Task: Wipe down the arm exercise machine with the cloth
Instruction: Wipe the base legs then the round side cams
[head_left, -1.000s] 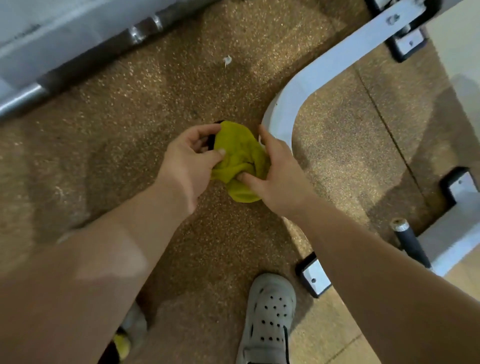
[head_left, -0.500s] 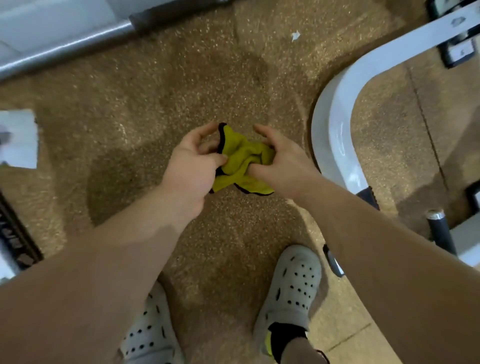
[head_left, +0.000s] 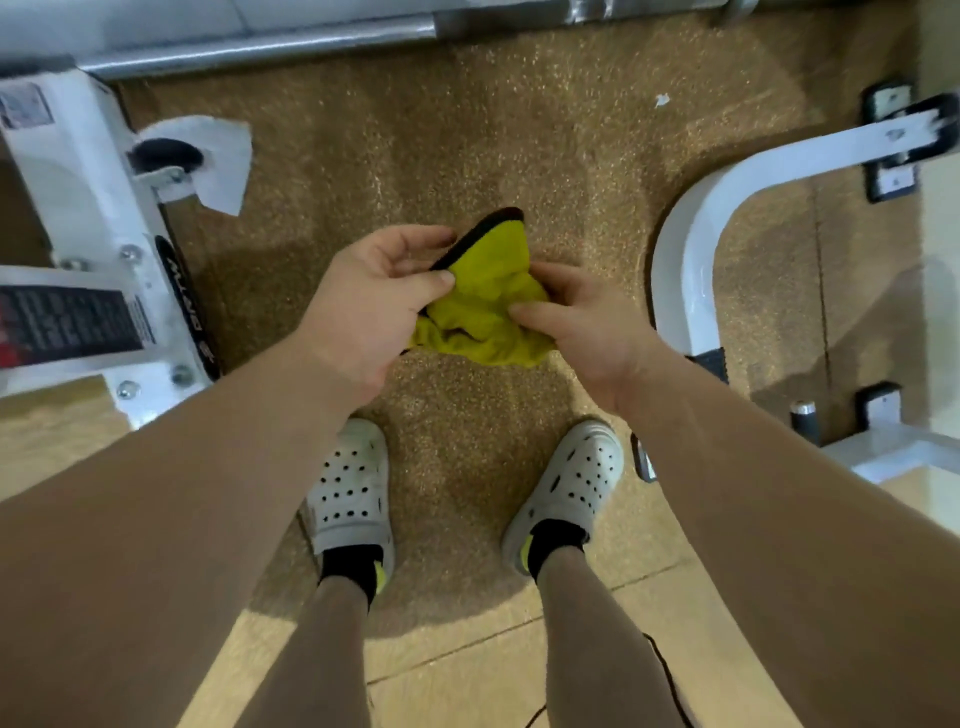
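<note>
Cloth (head_left: 483, 306): yellow-green, black-edged, bunched up, held mid-air over the speckled floor (head_left: 467, 145). Left hand (head_left: 371, 306) pinches its black edge, right hand (head_left: 582, 325) grips the other side. White machine frame (head_left: 691, 228) just right, untouched.

Speckled brown rubber floor (head_left: 467, 130): white perforated clogs (head_left: 348, 488) nearer than right hand (head_left: 587, 332), white curved metal frame tube (head_left: 680, 260) to its right.

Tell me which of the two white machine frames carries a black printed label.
The boxy frame at the person's left: black label and bolts on it. The other, right of the cloth, is an unlabelled curved tube.
</note>
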